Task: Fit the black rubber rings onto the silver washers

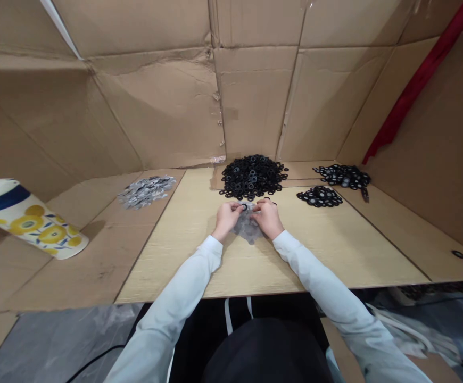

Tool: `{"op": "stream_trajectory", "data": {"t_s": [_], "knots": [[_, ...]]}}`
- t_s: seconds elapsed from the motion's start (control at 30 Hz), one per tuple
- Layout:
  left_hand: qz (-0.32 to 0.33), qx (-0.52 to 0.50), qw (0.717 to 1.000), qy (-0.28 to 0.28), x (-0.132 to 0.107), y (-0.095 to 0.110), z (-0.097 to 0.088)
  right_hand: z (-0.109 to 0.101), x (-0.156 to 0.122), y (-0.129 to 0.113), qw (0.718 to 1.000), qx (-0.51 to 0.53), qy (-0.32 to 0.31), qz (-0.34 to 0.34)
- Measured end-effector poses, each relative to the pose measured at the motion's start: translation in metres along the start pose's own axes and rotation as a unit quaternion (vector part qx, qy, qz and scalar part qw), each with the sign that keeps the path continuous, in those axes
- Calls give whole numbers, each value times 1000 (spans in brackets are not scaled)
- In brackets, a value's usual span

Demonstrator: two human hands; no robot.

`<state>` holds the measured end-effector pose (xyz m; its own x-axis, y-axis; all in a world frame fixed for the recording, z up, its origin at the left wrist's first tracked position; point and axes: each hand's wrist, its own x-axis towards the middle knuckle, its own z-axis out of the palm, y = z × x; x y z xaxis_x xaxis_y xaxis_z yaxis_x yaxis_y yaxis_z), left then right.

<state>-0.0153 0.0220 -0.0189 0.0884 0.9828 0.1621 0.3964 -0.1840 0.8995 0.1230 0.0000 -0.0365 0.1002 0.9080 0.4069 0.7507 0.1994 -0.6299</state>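
Your left hand is curled, its fingertips seeming to pinch a small black ring. Your right hand is curled just beside it; you cannot tell whether it holds anything. Under both hands lies a grey heap of washers on a pale wooden board. Just ahead sits a large pile of black rings. A loose pinch could drop the ring among them, mixing the heaps.

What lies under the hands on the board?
A loose heap of grey flat pieces shows between the left hand and right hand; whatever lies beneath the palms is covered.
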Motion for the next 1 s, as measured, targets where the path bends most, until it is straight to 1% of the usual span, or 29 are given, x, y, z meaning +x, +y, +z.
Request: {"op": "stream_trajectory", "data": {"t_s": [0.07, 0.2, 0.27, 0.33, 0.43, 0.53, 0.63, 0.7, 0.8, 0.9, 1.0], "knots": [[-5, -2, 1000, 4, 0, 1, 0, 1, -1, -1, 1000, -5, -6, -8], [-16, 5, 1000, 16, 0, 2, -1, 4, -5, -6, 998, -27, -26, -57], [-16, 11, 1000, 21, 0, 2, -1, 3, -5, -8, 997, -20, -35, -59], [-13, 13, 1000, 21, 0, 0, -1, 1, -3, -8, 998, 20, -47, -31], [-10, 6, 1000, 18, 1, -2, 0, -4, 0, -7, 991, 119, -48, 34], [-13, -12, 1000, -2, 1, -3, 0, -8, 3, -4, 965, 241, -52, 93], [-27, -43, 998, -26, -1, -1, 0, -9, 5, -1, 931, 336, -70, 121], [-37, -59, 997, -35, -2, 0, 1, -10, 7, 2, 929, 345, -69, 118], [-46, -83, 994, -49, -4, 1, 2, -9, 9, 6, 937, 324, -57, 115], [-69, -124, 988, -66, -5, 2, 4, -7, 10, 9, 942, 305, -43, 137], [-83, -158, 981, -79, -6, 3, 6, -7, 10, 8, 934, 318, -40, 161]]}}
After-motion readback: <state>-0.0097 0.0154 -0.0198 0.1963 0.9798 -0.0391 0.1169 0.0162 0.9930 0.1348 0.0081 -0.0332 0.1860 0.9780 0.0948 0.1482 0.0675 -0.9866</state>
